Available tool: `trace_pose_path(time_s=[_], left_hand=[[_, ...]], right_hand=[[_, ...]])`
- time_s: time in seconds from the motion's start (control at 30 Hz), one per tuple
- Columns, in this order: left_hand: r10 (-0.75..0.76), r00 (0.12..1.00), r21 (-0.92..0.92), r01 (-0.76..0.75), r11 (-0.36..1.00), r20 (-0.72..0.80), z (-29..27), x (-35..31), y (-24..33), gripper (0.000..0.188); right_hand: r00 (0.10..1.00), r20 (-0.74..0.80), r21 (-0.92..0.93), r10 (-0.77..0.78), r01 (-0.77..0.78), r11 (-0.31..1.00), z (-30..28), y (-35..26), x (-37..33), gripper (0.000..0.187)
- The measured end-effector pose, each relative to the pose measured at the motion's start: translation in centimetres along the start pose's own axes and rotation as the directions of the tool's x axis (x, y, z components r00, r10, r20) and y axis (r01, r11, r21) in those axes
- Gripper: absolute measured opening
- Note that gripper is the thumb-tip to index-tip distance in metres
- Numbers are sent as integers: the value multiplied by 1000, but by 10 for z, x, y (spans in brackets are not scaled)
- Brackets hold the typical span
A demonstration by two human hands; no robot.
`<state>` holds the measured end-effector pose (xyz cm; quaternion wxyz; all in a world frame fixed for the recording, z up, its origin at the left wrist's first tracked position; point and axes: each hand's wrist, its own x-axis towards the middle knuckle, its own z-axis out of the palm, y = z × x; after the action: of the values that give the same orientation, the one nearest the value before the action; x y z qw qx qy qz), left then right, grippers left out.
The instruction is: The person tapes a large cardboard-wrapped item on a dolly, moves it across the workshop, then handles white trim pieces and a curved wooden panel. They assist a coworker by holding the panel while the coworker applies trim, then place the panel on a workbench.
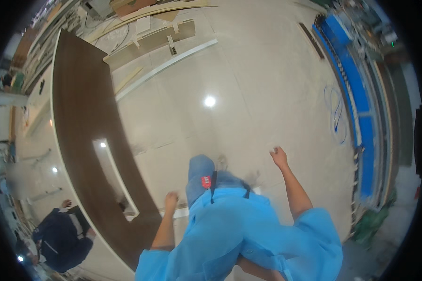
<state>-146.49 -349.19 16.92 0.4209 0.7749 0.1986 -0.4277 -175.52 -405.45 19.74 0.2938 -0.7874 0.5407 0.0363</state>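
Note:
My left hand (pixel 171 200) hangs low at my side, loosely closed and a little blurred, with nothing visible in it. It is nearest to a long dark brown panel (pixel 79 117) with pale edges and a narrow rectangular opening near its lower end. Farther out to the right, my right hand (pixel 279 157) hangs over the pale floor. Its fingers curl inward and I see no object in them. A red tag (pixel 206 182) and a dark strap hang at the front of my blue shirt (pixel 234 225).
A person (pixel 63 239) in dark clothing is beyond the panel. Pale boards (pixel 150 43) and a white strip (pixel 169 68) lie ahead. Along the right runs a long blue machine (pixel 347 93), with a loose blue cord (pixel 336 117) on the floor beside it.

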Motion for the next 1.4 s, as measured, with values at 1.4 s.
trace_pose_path(time_s=[1.4], left_hand=[[-314,947,-898,83,432,-63,800,399,552,53]], right_hand=[[106,892,-159,-439,984,-85,274,-296,898,61]])
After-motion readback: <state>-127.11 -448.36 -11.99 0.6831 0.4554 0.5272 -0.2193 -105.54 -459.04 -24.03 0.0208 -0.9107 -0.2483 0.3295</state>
